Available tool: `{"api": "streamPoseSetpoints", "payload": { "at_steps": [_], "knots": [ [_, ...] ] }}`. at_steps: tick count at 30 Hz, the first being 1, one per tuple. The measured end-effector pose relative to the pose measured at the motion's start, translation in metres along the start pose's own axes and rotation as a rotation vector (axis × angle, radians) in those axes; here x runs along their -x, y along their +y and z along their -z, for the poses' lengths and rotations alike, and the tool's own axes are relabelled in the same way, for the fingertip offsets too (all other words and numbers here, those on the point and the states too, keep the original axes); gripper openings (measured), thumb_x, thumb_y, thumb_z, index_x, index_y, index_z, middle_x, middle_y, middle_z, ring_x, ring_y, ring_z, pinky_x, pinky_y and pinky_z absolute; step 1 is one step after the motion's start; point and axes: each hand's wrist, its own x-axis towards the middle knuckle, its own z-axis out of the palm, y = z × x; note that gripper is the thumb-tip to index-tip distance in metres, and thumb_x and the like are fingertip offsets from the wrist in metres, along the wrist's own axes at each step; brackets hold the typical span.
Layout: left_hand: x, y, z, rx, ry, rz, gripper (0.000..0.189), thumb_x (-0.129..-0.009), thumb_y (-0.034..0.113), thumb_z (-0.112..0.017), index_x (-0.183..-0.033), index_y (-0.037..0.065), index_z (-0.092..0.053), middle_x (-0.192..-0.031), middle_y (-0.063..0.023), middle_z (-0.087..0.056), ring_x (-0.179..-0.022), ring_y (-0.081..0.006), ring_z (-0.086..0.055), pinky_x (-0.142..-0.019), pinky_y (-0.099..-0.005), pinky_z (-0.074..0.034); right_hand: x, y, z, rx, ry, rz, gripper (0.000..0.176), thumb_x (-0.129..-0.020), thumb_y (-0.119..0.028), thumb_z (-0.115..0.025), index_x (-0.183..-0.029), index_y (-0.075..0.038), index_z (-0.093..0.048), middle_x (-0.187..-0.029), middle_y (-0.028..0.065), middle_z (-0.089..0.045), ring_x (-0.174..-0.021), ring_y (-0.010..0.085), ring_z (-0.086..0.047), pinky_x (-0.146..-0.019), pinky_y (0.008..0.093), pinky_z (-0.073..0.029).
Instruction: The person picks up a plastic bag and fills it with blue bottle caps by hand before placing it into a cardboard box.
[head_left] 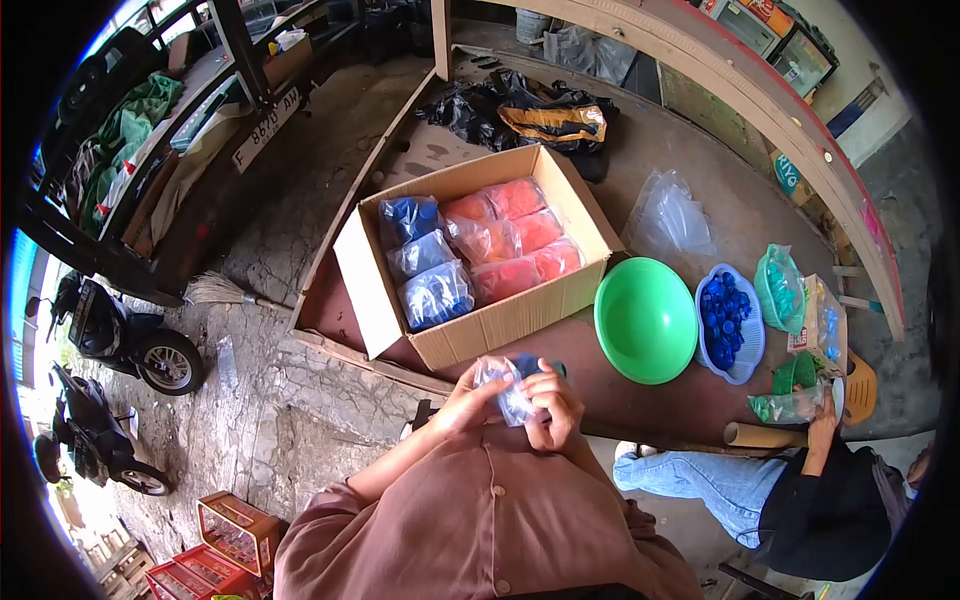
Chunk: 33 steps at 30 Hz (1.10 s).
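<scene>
Gripped between my left hand (468,402) and right hand (556,408), both closed on it: small clear bag of blue caps (508,392), lying crosswise, close before me; cardboard box (480,325) just beyond.

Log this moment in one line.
left hand: on small clear plastic bag of blue pieces | right hand: same bag | nearby: open cardboard box, green plastic bowl

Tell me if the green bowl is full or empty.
Empty: the green bowl shows only its bare green inside; nothing lies in it.
</scene>
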Motion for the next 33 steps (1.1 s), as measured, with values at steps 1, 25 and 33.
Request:
{"api": "streamPoseSetpoints", "payload": {
  "at_steps": [1, 25, 33],
  "knots": [
    [-0.004, -0.004, -0.001, -0.056, 0.025, -0.197, 0.016, -0.085, 0.012, -0.057, -0.097, 0.011, -0.047, -0.124, -0.0082, -0.043, -0.114, -0.0208, -0.041, -0.096, -0.0365, -0.033, -0.007, -0.004, 0.001, 0.041, -0.022, 0.041, 0.022, -0.075, -0.021, -0.061, -0.071, -0.006, -0.046, -0.097, 0.015, -0.051, -0.106, 0.0275, -0.049, -0.097, 0.0502, -0.031],
    [-0.03, 0.093, 0.028, -1.081, -0.161, -0.81, 0.057, -0.056, 0.019, -0.083, -0.102, 0.008, -0.052, -0.118, -0.0152, -0.047, -0.11, -0.0293, -0.045, -0.091, -0.0399, -0.035, -0.093, 0.03, 0.017, -0.438, -0.314, -0.489, 0.047, -0.066, -0.009, -0.073, -0.104, -0.004, -0.044, -0.128, 0.0149, -0.037, -0.11, 0.0218, -0.047, -0.087, 0.0343, -0.043],
    [-0.028, 0.133, 0.033, -1.214, -0.079, -1.117, 0.057, -0.052, 0.025, -0.085, -0.096, 0.005, -0.055, -0.106, -0.0144, -0.051, -0.094, -0.0265, -0.049, -0.081, -0.0391, -0.039, -0.133, 0.031, -0.004, -0.905, -0.273, -0.783, 0.069, -0.069, -0.01, -0.073, -0.127, -0.005, -0.036, -0.126, 0.0095, -0.038, -0.112, 0.0186, -0.044, -0.094, 0.0343, -0.038]
  ]
}}
